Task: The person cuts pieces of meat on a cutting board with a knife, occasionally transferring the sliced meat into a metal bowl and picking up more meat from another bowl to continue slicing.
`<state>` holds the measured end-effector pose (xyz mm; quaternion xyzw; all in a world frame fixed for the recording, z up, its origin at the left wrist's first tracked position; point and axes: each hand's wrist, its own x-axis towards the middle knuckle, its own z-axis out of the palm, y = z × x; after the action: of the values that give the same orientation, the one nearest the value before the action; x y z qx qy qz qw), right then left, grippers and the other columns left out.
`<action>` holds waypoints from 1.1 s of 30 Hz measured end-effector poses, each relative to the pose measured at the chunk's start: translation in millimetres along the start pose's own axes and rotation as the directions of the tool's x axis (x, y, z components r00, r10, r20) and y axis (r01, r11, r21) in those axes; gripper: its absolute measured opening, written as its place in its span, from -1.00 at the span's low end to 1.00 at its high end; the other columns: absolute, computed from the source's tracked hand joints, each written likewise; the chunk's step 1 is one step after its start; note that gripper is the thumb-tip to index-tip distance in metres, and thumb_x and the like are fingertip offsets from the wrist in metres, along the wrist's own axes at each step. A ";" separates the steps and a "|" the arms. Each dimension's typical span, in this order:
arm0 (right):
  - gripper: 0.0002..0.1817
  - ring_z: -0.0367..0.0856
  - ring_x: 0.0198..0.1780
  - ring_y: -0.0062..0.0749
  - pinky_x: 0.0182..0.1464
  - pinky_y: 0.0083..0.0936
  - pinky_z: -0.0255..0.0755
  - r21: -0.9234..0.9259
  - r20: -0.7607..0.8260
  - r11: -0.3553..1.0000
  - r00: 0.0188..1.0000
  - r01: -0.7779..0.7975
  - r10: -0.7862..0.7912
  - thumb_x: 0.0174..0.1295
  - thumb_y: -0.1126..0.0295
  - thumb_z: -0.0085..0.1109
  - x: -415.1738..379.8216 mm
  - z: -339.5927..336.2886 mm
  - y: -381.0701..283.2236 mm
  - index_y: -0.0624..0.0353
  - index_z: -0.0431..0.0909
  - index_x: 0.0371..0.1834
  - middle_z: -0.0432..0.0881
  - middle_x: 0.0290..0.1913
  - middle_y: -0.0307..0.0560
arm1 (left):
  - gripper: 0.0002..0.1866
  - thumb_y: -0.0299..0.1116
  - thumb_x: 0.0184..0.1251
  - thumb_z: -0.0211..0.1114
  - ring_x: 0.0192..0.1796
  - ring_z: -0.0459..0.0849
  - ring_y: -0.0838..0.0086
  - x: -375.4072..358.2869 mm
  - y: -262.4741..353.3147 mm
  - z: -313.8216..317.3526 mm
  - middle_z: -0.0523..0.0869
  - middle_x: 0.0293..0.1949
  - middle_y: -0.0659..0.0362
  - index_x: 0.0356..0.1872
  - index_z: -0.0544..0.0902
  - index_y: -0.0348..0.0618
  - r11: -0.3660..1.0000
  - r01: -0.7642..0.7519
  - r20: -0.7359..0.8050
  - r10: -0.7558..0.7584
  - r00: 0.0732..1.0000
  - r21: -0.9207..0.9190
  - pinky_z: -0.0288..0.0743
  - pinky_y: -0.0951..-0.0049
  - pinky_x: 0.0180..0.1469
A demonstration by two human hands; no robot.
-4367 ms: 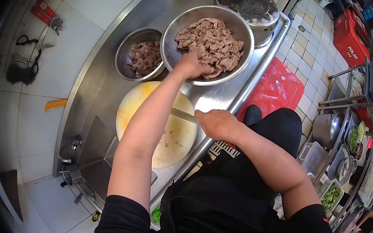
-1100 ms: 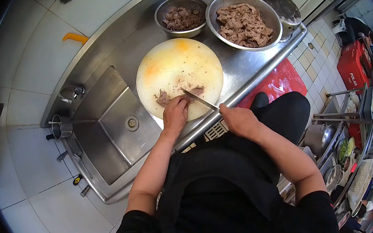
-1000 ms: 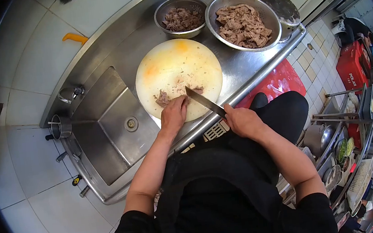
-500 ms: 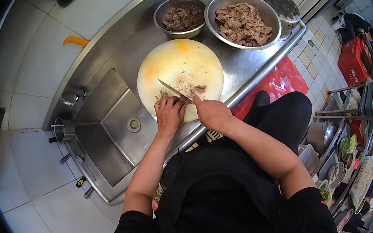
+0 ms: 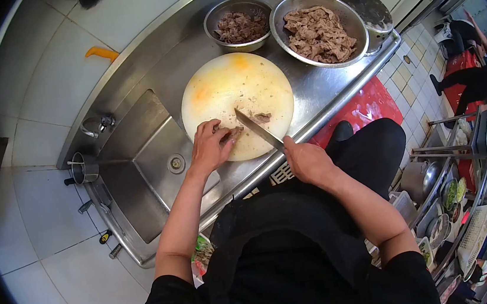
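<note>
My right hand (image 5: pixel 309 160) is closed round the handle of a knife (image 5: pixel 260 130), whose blade points up and left over the round cutting board (image 5: pixel 219 86). My left hand (image 5: pixel 209 148) has its fingers bent round a piece of meat (image 5: pixel 231 134) at the board's lower left edge. A small meat piece (image 5: pixel 262 117) lies beside the blade, among scattered crumbs. Beyond the board are a smaller bowl (image 5: pixel 250 45) of darker meat (image 5: pixel 240 27) and a larger bowl (image 5: pixel 359 27) heaped with sliced meat (image 5: pixel 320 32).
Left of the board is a metal sink (image 5: pixel 135 190) with a tap (image 5: pixel 97 126). A dark round lid (image 5: pixel 363 6) stands behind the large bowl. At the right are a shelf rack with food containers (image 5: pixel 430 177) and a person in dark clothes (image 5: pixel 474 83).
My right hand and the knife have moved right, away from my left hand. My left hand has shifted slightly left with the meat. The person at the right now reaches farther into view.
</note>
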<state>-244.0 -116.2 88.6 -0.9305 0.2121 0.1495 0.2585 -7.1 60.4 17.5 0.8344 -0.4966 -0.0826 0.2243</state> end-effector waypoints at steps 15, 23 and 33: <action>-0.70 0.79 -0.06 0.22 0.02 0.05 0.63 0.070 -0.055 0.996 0.997 0.053 -0.049 0.41 0.49 -0.07 45.8 -9.0 -56.0 0.30 0.39 0.16 0.76 -0.18 0.36 | -0.57 -0.32 0.24 0.55 0.26 0.58 0.11 -16.5 10.3 17.9 0.74 0.15 0.11 0.15 0.78 -0.07 0.999 -0.006 0.083 0.009 0.997 -0.037 0.56 0.17 0.32; -0.72 0.77 -0.02 0.22 0.03 0.07 0.62 0.030 0.008 0.997 0.997 0.072 -0.072 0.42 0.48 -0.08 64.8 14.6 -47.5 0.26 0.39 0.16 0.77 -0.16 0.33 | -0.56 -0.37 0.20 0.55 0.25 0.59 0.08 -17.8 4.0 18.8 0.74 0.09 0.08 0.12 0.70 -0.18 0.991 0.000 0.024 0.003 1.000 -0.135 0.54 0.16 0.31; -0.76 0.77 -0.12 0.27 -0.05 0.16 0.59 0.003 0.102 1.000 0.995 0.008 -0.009 0.52 0.38 -0.09 4.3 3.0 -0.8 0.28 0.38 0.12 0.75 -0.24 0.30 | -0.56 -0.35 0.17 0.60 0.22 0.62 0.06 -19.5 2.1 14.3 0.70 0.13 0.06 0.08 0.73 -0.19 0.982 0.032 -0.063 -0.045 0.997 -0.187 0.56 0.18 0.28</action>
<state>-240.4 -115.3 84.8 -0.9222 0.1949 0.1955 0.2710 -23.6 72.2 4.1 0.8216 -0.4626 -0.1049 0.3162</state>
